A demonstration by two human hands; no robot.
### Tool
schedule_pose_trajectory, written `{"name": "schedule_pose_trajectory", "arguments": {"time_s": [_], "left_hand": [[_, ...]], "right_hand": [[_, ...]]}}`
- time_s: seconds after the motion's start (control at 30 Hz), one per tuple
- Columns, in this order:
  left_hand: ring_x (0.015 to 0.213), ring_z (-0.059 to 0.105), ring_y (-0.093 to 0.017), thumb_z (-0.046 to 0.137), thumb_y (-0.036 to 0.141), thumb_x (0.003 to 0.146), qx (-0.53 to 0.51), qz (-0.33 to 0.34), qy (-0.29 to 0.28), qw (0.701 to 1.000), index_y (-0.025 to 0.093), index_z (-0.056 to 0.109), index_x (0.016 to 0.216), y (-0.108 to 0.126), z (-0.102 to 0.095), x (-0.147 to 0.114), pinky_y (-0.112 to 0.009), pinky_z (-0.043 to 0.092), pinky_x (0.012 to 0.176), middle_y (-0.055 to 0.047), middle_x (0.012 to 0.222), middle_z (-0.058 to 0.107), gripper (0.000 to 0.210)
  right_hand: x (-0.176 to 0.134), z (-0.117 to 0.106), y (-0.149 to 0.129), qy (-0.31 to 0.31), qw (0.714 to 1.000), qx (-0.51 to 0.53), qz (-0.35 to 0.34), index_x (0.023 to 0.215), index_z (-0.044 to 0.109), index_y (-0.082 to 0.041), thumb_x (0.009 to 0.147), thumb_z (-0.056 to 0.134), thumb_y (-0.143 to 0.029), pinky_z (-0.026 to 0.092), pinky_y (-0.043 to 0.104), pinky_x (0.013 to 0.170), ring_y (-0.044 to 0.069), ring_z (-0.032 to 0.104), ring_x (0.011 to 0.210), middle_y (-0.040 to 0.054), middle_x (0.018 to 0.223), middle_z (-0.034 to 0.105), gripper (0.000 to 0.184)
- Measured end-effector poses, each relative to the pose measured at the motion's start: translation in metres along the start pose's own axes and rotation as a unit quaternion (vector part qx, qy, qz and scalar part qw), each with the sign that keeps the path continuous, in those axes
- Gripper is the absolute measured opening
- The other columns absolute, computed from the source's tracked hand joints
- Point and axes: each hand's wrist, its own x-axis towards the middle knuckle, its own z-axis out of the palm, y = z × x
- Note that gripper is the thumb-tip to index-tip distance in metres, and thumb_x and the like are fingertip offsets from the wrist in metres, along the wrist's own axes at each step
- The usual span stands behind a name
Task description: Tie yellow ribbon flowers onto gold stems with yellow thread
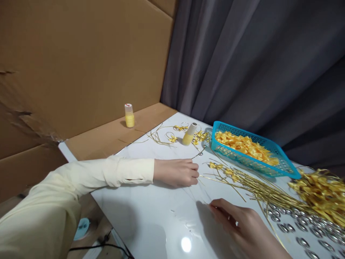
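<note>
My left hand (179, 173) rests on the white tabletop (151, 216) with its fingers curled closed. What it holds, if anything, is hidden under the fingers. A gold wire (212, 178) reaches up to its fingertips from the right. Just beyond the knuckles lies a short wire with a silver oval bead (200, 154). My right hand (239, 221) is nearer, low over the table, thumb and fingers pressed together in a pinch. A faint thin strand seems to run near that pinch, too fine to identify. Beyond my left hand stands a yellow glue-like bottle (189, 134).
A blue plastic basket (287, 163) holds yellow ribbon pieces (245, 145). Right of my hands lie a bundle of gold wires (264, 189), silver oval beads (303, 219) and a yellow ribbon heap (320, 192). Another yellow bottle (129, 117) stands by the cardboard wall (94, 64).
</note>
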Motion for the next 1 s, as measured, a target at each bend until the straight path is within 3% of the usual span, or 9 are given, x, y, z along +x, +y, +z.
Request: {"name": "schedule_pose_trajectory", "arguments": {"time_s": [0.33, 0.43, 0.73, 1.0], "left_hand": [[0.079, 0.050, -0.020, 0.049, 0.006, 0.091, 0.134, -0.002, -0.004, 0.991, 0.014, 0.062, 0.073, -0.009, 0.000, -0.012, -0.033, 0.032, 0.066, -0.007, 0.075, 0.062, 0.024], [0.078, 0.051, -0.020, 0.052, 0.006, 0.089, 0.156, -0.040, -0.020, 0.987, 0.013, 0.064, 0.072, -0.019, -0.003, -0.019, -0.033, 0.031, 0.066, -0.008, 0.072, 0.062, 0.022], [0.084, 0.051, -0.022, 0.043, 0.006, 0.089, 0.129, -0.180, -0.082, 0.972, 0.017, 0.064, 0.074, -0.060, -0.026, -0.061, -0.035, 0.033, 0.072, -0.010, 0.083, 0.065, 0.028], [0.082, 0.046, -0.020, 0.033, 0.013, 0.095, 0.095, -0.226, -0.064, 0.967, 0.017, 0.055, 0.066, -0.089, -0.032, -0.092, -0.032, 0.034, 0.080, -0.006, 0.075, 0.059, 0.037]], "right_hand": [[0.008, 0.013, 0.000, 0.057, 0.998, -0.015, -0.029, 0.080, 0.061, -0.020, 0.094, 0.036, -0.030, 0.041, 0.021, 0.045, 0.011, 0.048, 0.041, -0.0010, 0.054, 0.061, 0.030], [0.009, 0.016, 0.002, 0.056, 0.998, -0.018, -0.035, 0.081, 0.061, -0.020, 0.094, 0.035, -0.029, 0.040, 0.021, 0.045, 0.011, 0.049, 0.042, -0.0007, 0.054, 0.061, 0.031], [0.010, 0.018, 0.003, 0.065, 0.997, 0.008, -0.038, 0.083, 0.063, -0.019, 0.093, 0.036, -0.027, 0.040, 0.022, 0.045, 0.011, 0.051, 0.043, 0.0012, 0.057, 0.064, 0.030], [0.011, 0.015, 0.002, 0.067, 0.997, -0.007, -0.036, 0.081, 0.063, -0.019, 0.094, 0.036, -0.030, 0.039, 0.021, 0.045, 0.011, 0.051, 0.043, 0.0007, 0.056, 0.064, 0.032]]}}
